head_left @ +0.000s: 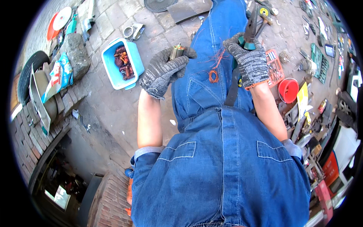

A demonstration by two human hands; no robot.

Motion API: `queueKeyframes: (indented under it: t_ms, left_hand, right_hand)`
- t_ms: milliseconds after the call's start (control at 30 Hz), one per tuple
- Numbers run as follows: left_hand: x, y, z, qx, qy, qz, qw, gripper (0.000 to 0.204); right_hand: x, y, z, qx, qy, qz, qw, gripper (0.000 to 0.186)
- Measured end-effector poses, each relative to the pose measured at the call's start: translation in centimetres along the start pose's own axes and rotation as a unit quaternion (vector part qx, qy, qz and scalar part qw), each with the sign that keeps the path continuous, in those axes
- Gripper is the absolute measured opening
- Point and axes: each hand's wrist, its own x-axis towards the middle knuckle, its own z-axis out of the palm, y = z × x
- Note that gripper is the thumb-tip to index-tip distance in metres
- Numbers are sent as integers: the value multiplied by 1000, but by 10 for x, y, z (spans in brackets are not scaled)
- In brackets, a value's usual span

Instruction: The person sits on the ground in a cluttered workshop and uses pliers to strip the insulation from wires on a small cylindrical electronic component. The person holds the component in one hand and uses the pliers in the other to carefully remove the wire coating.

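Observation:
My left hand (165, 72), in a grey knitted glove, is closed around a small motor rotor (177, 52) with metal sides and bits of copper-coloured wire at its top. In the same kind of glove, my right hand (249, 62) grips a pair of pliers (251, 32); their dark jaws point away from me and a green handle part shows at the palm. Between the hands, a coil of thin copper wire (213, 76) with loose strands lies on my blue trouser leg. The pliers and rotor are well apart.
Left of my left hand stands a light blue basin (135, 56) holding reddish-brown copper windings (124, 62). A hammer (264, 22) lies beyond the pliers. To the right are an orange tool case (280, 72), a red bucket (289, 90) and a green socket case (321, 62). Scattered tools lie farther right.

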Motion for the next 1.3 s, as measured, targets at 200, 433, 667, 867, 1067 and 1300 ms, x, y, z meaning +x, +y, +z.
queueKeyframes:
  t_ms: [200, 433, 667, 867, 1067, 1300]
  left_hand:
    - [19, 15, 14, 87, -118, -68, 987, 35]
    - [33, -8, 21, -69, -91, -134, 984, 23]
    - [37, -28, 8, -93, -147, -136, 975, 27]
    - [38, -13, 18, -113, -237, -127, 957, 28]
    - [46, -3, 19, -23, -206, -134, 969, 27]
    - [78, 15, 16, 196, -251, -150, 936, 28]
  right_hand:
    - [-16, 14, -13, 74, 35, 36, 996, 22]
    - [-18, 13, -4, 71, 30, -55, 996, 22]
    - [-21, 11, 1, -71, 52, -116, 989, 22]
    - [-23, 9, 4, -18, 51, -90, 995, 19]
    - [-19, 20, 2, 0, 63, -88, 994, 21]
    - [-21, 20, -19, -7, 3, -6, 1000, 24]
